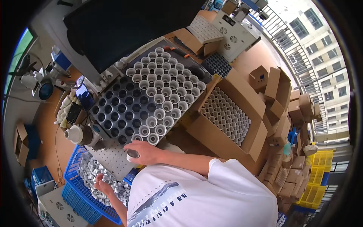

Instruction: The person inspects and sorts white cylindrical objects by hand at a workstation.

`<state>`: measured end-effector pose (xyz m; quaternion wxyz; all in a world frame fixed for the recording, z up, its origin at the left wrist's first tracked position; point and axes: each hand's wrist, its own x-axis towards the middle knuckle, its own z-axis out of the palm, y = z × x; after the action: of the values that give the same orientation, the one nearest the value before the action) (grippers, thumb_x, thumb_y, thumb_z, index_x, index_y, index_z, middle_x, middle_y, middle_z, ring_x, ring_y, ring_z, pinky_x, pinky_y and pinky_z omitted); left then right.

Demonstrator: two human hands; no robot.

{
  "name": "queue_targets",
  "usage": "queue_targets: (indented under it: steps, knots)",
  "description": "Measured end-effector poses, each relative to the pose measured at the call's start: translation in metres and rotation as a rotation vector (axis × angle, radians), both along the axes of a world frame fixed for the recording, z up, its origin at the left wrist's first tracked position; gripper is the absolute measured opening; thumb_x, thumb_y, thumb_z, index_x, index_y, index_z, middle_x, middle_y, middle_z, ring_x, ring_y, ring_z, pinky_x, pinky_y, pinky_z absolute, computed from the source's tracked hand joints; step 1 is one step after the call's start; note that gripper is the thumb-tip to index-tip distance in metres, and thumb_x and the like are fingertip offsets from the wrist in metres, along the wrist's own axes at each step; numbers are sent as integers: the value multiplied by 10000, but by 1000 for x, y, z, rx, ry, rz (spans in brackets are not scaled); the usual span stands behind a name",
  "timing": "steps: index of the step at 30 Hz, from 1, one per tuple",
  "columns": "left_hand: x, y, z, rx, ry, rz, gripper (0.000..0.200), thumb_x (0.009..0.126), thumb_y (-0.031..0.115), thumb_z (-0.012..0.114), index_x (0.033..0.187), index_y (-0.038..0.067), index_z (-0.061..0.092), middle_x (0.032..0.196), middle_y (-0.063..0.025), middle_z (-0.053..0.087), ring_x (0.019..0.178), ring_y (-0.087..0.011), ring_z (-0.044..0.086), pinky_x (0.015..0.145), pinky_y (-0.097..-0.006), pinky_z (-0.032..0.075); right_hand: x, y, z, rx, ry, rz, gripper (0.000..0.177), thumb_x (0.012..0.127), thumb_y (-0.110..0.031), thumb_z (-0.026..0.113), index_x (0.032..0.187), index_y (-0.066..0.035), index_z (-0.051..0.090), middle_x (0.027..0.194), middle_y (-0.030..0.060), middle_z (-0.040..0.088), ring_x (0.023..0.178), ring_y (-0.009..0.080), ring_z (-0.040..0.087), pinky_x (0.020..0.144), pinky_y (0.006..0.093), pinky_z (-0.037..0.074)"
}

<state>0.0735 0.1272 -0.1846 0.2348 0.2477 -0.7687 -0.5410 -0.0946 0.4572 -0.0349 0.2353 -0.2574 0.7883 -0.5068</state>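
Observation:
My right hand (pixel 148 153) is closed around a white plastic cup (pixel 132 154) at the near corner of the black tray. That tray (pixel 112 133) has rows of round holes; white cups (pixel 166 91) stand upright in its right and far part, while the holes on its left side show dark. Lower left, my left hand (pixel 103 184) is over a blue basket (pixel 78 202) heaped with loose white plastic pieces (pixel 89 169). Its fingers look apart, close to the pieces, and nothing held shows between them.
An open cardboard box (pixel 242 99) with rows of white cups stands right of the tray. Behind the tray is a black monitor (pixel 128 30). A perforated light plate (pixel 113 159) lies between basket and tray. More cartons (pixel 295 176) and yellow crates (pixel 319 162) are stacked at right.

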Motion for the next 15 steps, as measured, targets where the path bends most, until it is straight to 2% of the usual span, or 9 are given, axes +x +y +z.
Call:
queue_targets:
  steps: [2,5,8,10,15]
  knots:
    - [-3,-3,-8,82,43,-1,294,799,160,404,895,-44,593,940,-130,642,902,-227,594,873,-378,447,-1,6,0,-55,-51,-55,496,769,-244,687,1200,-36,557,1103,177,599,1020,330,587,895,397,467]
    - [-20,-12,-1,34,11,-46,298,797,159,398,880,-46,598,929,-123,639,897,-219,590,865,-366,443,-3,14,-11,-112,-62,-126,511,757,-278,700,1179,-32,551,1121,185,608,1045,326,592,906,395,463]
    - [-50,-6,32,22,5,-70,299,790,151,391,863,-48,602,906,-110,633,886,-209,578,861,-357,436,-7,18,-11,-103,-109,-151,519,748,-316,702,1158,-38,549,1140,187,616,1070,337,587,925,404,451]
    - [-63,-7,36,-44,29,-98,300,787,150,392,860,-50,604,896,-103,627,875,-205,564,861,-350,431,-7,20,0,-73,-188,-153,518,753,-331,701,1152,-38,549,1132,183,622,1062,338,592,920,402,452]
    - [-76,5,42,-1,142,-175,305,801,176,393,848,-52,589,948,-117,642,939,-224,588,881,-347,431,-6,14,5,-36,-206,-119,534,754,-386,714,1128,-38,557,1007,192,654,939,339,633,822,405,480]
